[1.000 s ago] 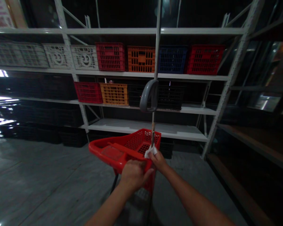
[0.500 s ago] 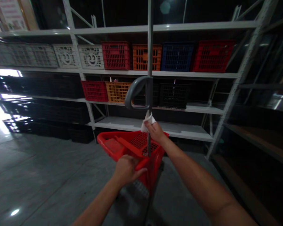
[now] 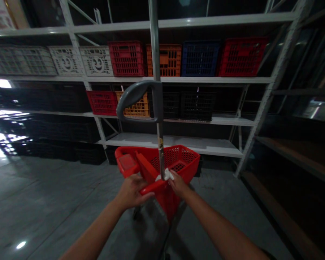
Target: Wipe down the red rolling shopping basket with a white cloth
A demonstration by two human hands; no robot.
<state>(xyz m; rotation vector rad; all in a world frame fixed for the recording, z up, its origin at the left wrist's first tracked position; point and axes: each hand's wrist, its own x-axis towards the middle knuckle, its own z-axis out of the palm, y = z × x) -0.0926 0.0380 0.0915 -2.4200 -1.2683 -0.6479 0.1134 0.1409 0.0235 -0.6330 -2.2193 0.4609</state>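
A red plastic shopping cart (image 3: 188, 168) stands on the floor in front of me. From its near rim rises a metal pole (image 3: 155, 47) with a grey loop handle (image 3: 126, 95) fixed partway up. My left hand (image 3: 131, 190) is closed over the cart's red rim, thumb stretched to the right. My right hand (image 3: 178, 183) pinches a white cloth (image 3: 168, 174) against the foot of the pole, close to the rim. Part of the cloth is hidden behind my fingers.
Behind the cart is a white metal rack (image 3: 216, 80) with a red crate (image 3: 127, 59), an orange crate (image 3: 164, 61), a blue crate (image 3: 200, 59) and several others. More dark shelving (image 3: 295, 148) stands on the right. Grey floor (image 3: 43, 202) runs along the left.
My right hand has slid down the pole with the cloth, from just below the grey handle to the cart's rim. The cart and handle have turned and shifted left in view.
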